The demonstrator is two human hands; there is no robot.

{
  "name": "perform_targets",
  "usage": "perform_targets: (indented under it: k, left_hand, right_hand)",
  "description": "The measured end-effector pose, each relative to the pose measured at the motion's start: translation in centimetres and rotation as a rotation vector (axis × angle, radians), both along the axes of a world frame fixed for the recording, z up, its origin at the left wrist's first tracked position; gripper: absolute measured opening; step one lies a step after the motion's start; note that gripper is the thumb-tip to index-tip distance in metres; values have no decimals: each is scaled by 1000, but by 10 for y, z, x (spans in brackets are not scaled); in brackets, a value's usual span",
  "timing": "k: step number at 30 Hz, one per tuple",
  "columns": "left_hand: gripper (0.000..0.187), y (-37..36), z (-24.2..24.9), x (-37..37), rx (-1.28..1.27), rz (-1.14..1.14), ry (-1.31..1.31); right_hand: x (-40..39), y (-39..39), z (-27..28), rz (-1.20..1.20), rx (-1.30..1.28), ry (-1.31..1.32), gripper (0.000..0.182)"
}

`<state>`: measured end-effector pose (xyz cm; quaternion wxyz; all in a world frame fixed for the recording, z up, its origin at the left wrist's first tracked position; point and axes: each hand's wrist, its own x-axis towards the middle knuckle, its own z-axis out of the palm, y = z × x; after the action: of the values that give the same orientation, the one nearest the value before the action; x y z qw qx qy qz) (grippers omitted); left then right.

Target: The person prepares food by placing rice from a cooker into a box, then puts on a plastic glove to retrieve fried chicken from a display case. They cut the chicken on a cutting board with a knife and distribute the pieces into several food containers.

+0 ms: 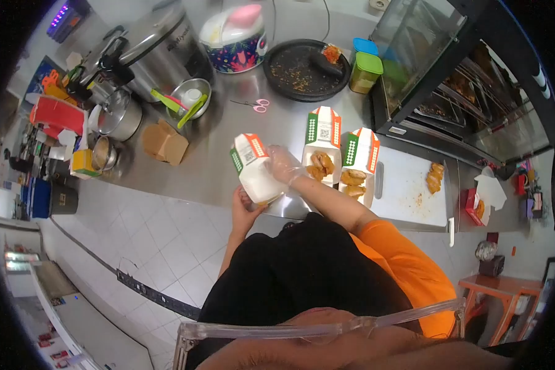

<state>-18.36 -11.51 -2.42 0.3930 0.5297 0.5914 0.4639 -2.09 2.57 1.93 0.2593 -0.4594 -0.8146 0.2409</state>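
Note:
A white, green and orange paper takeaway box (260,179) is held over the counter's front edge, with its lid flap raised. My left hand (246,208), bare, grips its lower near corner, the fingers partly hidden beneath. My right hand (282,165), in a clear plastic glove, closes on the box's right side; its fingertips are hard to make out. To the right stand two more open takeaway boxes, a left one (313,126) and a right one (362,145). Fried chicken pieces lie in the left box (320,165) and in the right one (353,179).
A white cutting board (407,191) with chicken (435,177) lies right, beside a glass warming cabinet (413,74). Behind are pink scissors (259,105), a black round tray (299,80) and a green-lidded jar (366,73). Leftward sit a brown carton (165,143) and a steel bowl (201,89) with tongs.

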Motion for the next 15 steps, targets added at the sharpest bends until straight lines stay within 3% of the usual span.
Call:
perform_targets:
  k: [3, 4, 7, 10, 13, 14, 15]
  left_hand:
    - [103, 5, 7, 6, 146, -100, -247]
    - [109, 6, 10, 5, 155, -128, -282]
    - [111, 8, 9, -1, 152, -221, -13]
    - [109, 7, 0, -13, 185, -210, 248]
    - [99, 3, -37, -44, 323, -122, 398]
    - [97, 4, -32, -45, 367, -62, 288]
    - [95, 5, -19, -43, 417, -4, 179]
  right_hand:
    - [-10, -21, 12, -127, -263, 318, 29]
    - [-9, -21, -1, -82, -260, 243, 27]
    - [0, -23, 7, 87, -493, 152, 28]
    - [4, -29, -4, 149, -295, 356, 29]
    - [13, -20, 17, -158, -323, 481, 31]
    - [18, -16, 34, -307, -314, 390, 29]
    - [24, -7, 28, -286, -309, 375, 28]
